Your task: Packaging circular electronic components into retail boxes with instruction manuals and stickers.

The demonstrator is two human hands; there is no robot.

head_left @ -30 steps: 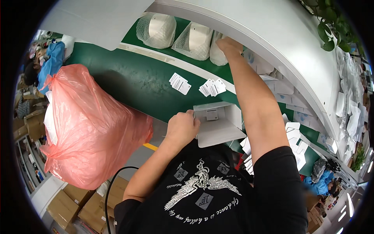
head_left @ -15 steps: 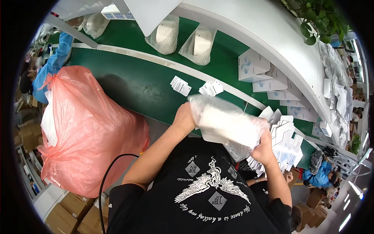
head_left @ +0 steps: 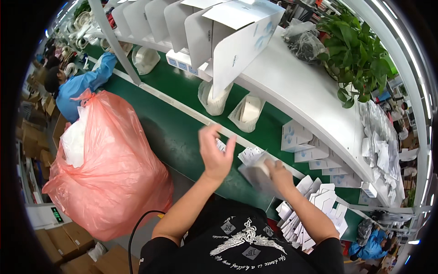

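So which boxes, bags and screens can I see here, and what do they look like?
White box: under the right hand.
Red bag: big, stuffed, beside the belt, left.
Clear pouches: white items inside, on the green belt.
Folded white cartons: upright on the shelf.
Small green display: lower left.

green conveyor belt [head_left: 182, 132] | white shelf [head_left: 301, 91] | potted plant [head_left: 360, 50]

left hand [head_left: 214, 155] off the bag, raised, open
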